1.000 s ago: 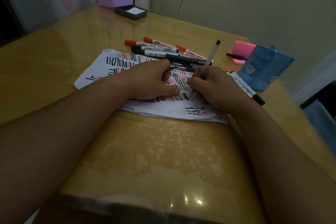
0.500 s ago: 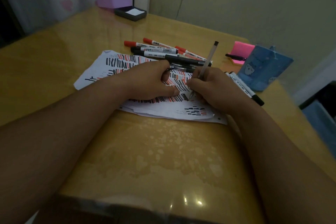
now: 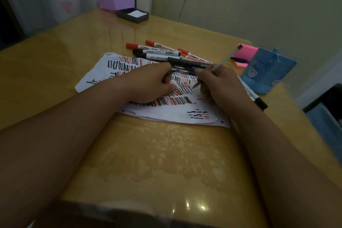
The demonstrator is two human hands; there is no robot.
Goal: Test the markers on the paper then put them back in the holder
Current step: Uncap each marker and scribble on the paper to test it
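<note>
Clear-barrelled pen point(image 3: 224, 60) in right hand point(image 3: 220, 87), tip just above the paper point(image 3: 111, 65).

Right grip clamped on pen, barrel tilted toward the far right corner; left hand point(image 3: 149, 85) curled knuckles-down on sheet, grip closed, contents cannot be told. Paper: mid-tabletop point(image 3: 157, 153), covered in red and black strokes. Marker pile point(image 3: 162, 52): touching paper's far edge. Single marker point(image 3: 253, 94): beside right hand. Blue holder point(image 3: 266, 72): right edge. Pink pad point(image 3: 244, 53): behind holder.
</note>
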